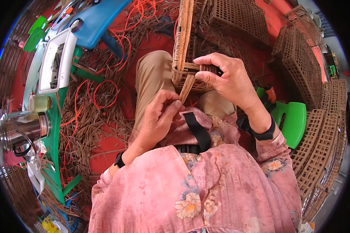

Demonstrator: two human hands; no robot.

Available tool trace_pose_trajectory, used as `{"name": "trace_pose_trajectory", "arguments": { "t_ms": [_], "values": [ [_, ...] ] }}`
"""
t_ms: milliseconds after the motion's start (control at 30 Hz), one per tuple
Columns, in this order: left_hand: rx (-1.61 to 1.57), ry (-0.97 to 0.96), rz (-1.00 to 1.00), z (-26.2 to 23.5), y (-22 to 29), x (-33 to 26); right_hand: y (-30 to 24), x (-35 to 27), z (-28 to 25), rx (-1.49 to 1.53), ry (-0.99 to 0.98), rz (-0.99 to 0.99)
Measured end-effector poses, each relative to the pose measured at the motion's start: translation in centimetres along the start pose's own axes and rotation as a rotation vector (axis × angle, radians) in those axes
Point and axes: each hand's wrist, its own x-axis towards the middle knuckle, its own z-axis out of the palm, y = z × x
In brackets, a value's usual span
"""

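A woven wicker basket (178, 52) with open lattice sides rests at my knees, its near corner toward me. A flat tan weaving strip (187, 87) comes off that corner. My left hand (162, 112) pinches the strip's lower end between thumb and fingers. On the basket's near edge, my right hand (226, 76) has thumb and forefinger closed round the dark woven rim (210, 69). Its other fingers are partly hidden behind the hand.
Cut strips (89, 134) litter the red floor. On the left, a green table (60, 155) bears a white tray (42, 73) and steel kettle (23, 126); a blue stool (99, 23) stands beyond. Finished lattice baskets (299, 62) and a green chair (293, 124) are at right.
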Motion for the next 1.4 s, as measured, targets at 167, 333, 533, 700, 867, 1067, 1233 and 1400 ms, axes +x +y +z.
{"name": "trace_pose_trajectory", "arguments": {
  "t_ms": [167,333,533,700,867,1067,1233,1400],
  "values": [
    [-0.075,0.024,-0.054,-0.2,-3.4,1.0,-0.5,0.3,-0.2,0.021,-0.050,0.036],
    [-0.084,0.049,-0.041,0.2,-3.3,2.2,0.0,0.4,-0.6,0.027,-0.073,0.021],
    [-0.045,0.103,0.080,0.7,-3.5,3.5,0.2,0.3,-0.7,0.086,-0.083,0.022],
    [-0.019,0.144,0.133,1.4,-3.7,3.9,0.2,0.3,-0.9,0.106,-0.086,0.030],
    [0.186,0.216,0.309,1.4,-3.9,4.0,0.1,0.2,-0.8,0.092,-0.082,0.040],
    [0.248,0.246,0.406,1.4,-4.7,4.5,0.5,0.4,-0.6,0.096,-0.071,0.027],
    [0.269,0.301,0.468,2.3,-5.1,4.9,0.2,0.4,-0.9,0.084,-0.071,0.044],
    [0.241,0.294,0.418,3.1,-4.3,4.4,0.2,0.5,-1.0,0.126,-0.113,0.111]
  ]
}}
